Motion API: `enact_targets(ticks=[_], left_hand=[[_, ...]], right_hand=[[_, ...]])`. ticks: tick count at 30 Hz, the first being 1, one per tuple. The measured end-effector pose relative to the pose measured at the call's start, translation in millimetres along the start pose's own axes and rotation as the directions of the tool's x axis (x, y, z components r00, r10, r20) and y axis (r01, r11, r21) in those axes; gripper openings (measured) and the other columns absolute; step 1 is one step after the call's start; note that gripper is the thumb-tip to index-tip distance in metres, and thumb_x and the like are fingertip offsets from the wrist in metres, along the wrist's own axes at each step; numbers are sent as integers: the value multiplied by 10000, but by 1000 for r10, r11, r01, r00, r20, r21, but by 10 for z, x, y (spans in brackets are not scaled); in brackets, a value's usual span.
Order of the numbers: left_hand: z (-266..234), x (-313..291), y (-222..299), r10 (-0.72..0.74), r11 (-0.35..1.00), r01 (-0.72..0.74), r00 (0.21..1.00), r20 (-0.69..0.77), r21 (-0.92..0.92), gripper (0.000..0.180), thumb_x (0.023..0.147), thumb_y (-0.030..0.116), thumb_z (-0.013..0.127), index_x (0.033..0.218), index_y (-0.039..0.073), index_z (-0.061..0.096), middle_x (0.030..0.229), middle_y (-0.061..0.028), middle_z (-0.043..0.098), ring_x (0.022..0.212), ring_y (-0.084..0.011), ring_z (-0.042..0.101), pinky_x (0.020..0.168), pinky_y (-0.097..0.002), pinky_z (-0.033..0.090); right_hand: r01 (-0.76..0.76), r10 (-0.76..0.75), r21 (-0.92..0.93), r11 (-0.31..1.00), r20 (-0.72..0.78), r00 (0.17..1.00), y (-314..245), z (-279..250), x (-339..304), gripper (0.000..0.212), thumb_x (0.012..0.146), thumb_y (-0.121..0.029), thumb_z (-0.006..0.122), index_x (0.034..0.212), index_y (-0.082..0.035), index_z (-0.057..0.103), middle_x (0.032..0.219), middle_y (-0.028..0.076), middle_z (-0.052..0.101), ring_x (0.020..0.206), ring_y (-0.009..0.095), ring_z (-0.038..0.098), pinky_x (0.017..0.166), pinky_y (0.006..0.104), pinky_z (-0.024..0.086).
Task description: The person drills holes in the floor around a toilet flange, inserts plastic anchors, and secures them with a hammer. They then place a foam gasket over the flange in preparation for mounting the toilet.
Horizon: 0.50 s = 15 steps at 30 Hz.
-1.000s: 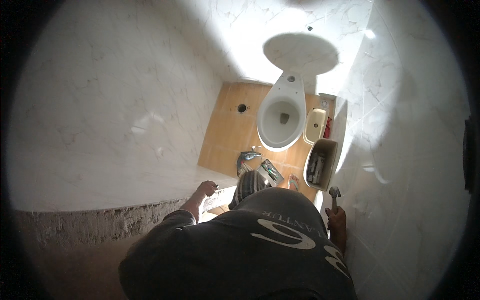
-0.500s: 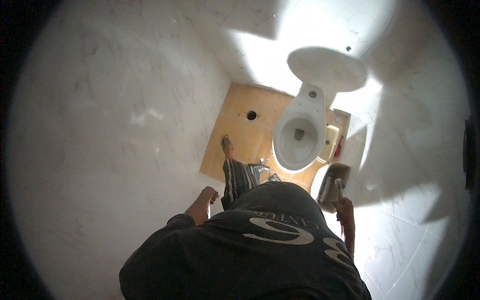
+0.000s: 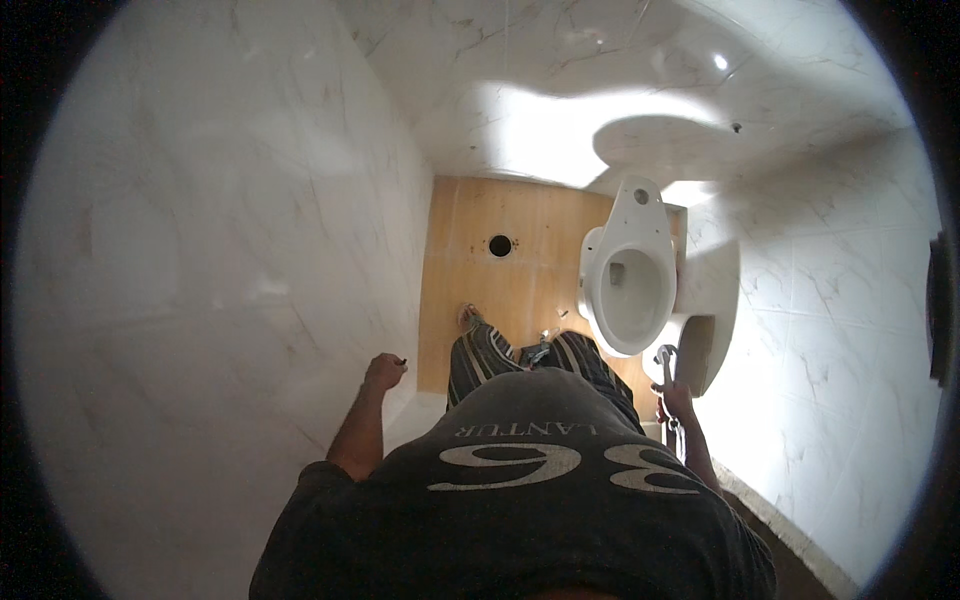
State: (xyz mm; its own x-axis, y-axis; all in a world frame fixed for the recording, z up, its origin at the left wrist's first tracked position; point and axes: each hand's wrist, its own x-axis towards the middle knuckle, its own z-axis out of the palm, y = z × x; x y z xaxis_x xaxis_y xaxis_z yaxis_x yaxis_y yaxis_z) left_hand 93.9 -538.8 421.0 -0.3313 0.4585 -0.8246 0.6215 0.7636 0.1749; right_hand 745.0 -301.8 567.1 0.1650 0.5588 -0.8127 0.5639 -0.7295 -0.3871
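Note:
My right hand [image 3: 677, 402] is closed around a shiny silver tool [image 3: 667, 362] with a curved head. More bright metal hangs below the fist, too small to make out. The tool is close to the front of a white toilet bowl [image 3: 632, 305], beside an open white tank-like ceramic piece [image 3: 712, 345]. Off by the left wall, my left hand [image 3: 382, 371] is closed in a fist in the air, with a small dark thing [image 3: 403, 362] poking out of it; its kind cannot be told.
A round dark hole [image 3: 500, 246] opens in the tan floor [image 3: 545, 215], left of the toilet. Small items [image 3: 537, 352] lie between my legs. Marbled tile walls [image 3: 240, 220] close in on the left, far and right sides. A pale ledge [image 3: 790, 535] runs at lower right.
The view has turned and shifted, so the toilet appears further right. My left arm is stretched further forward and leftward. My right hand still grips the silver tool, now lower beside the bowl's front.

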Motion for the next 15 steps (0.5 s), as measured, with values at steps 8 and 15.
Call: enact_targets(ticks=[8,15], left_hand=[[-999,-28,-350,223,969,-223,975,-15,-110,400,934,318,722,1210,30,728,1140,-182,744,1064,-309,707,964,-405,544],[-910,-354,420,464,807,-342,871,160,-480,369,1006,288,660,1240,6,704,1036,-125,759,908,-193,706,849,-350,556]], right_hand=[[149,-148,-36,988,19,989,-927,981,-528,312,867,-219,793,840,-15,558,597,65,542,447,175,559,386,348,475],[278,-277,15,960,141,950,-1344,1693,-340,256,823,-194,806,815,4,643,669,54,622,562,136,596,523,317,474]])
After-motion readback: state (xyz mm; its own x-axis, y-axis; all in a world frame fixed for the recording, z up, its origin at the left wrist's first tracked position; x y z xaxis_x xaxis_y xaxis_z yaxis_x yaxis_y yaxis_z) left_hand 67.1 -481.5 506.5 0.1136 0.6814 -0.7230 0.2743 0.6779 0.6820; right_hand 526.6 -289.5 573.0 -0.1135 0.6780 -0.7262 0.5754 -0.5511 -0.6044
